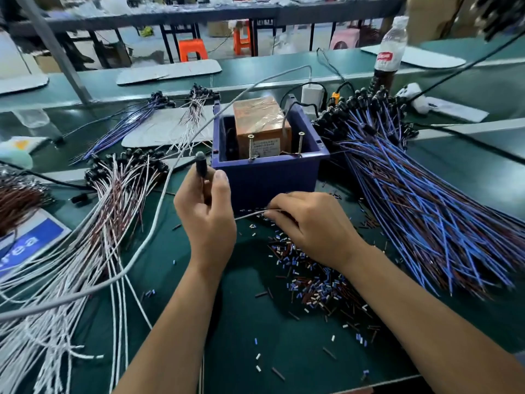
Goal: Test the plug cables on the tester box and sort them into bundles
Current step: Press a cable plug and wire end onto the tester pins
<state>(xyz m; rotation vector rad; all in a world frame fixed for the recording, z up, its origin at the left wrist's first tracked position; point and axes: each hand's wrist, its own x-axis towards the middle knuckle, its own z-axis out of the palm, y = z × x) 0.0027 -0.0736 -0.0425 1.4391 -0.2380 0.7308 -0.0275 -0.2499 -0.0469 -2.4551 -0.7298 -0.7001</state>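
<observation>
My left hand (206, 214) grips a black plug (201, 165) upright, just left of the blue tester box (270, 169). From it a thin white cable (250, 214) runs right to my right hand (309, 226), which pinches its free end in front of the box. Inside the box stands an orange block (261, 120) with two upright screws (250, 147) at the front rim. A large blue-and-brown cable bundle (420, 200) lies to the right. A white-and-brown bundle (113, 200) lies to the left.
Several cut bits of wire insulation (309, 274) litter the green mat near my right wrist. A grey cord (159, 200) loops across the left side. Two smaller bundles (147, 112) lie behind left. A drink bottle (389, 58) stands back right. A blue-white card (25, 243) sits far left.
</observation>
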